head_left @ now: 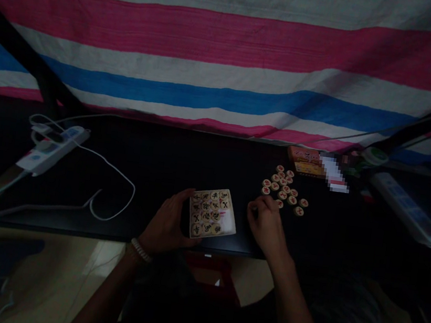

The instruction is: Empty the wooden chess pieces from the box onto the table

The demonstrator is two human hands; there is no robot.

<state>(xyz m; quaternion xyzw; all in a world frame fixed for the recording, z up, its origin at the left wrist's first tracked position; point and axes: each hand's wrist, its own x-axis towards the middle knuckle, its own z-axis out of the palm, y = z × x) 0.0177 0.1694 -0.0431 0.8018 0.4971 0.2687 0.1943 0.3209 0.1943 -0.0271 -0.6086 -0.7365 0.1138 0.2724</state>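
My left hand (pixel 170 220) grips a shallow white box (pixel 230 223) by its left side, just above the table's near edge. Inside lie several round Chinese chess pieces (pixel 206 206) with dark characters; the box's right side shows a bare patch of its bottom. My right hand (pixel 267 222) is to the right of the box, its fingers curled together at the near side of a loose cluster of Chinese chess pieces (pixel 274 186) with red characters. Whatever those fingers may hold is hidden.
Behind the red pieces lies an orange printed box (pixel 306 162), partly covered by a blurred white item (pixel 334 174). A white power strip (pixel 54 150) with looping cables sits at the left, another power strip (pixel 406 208) at the right. A striped sheet (pixel 223 99) hangs behind the black table (pixel 161 154).
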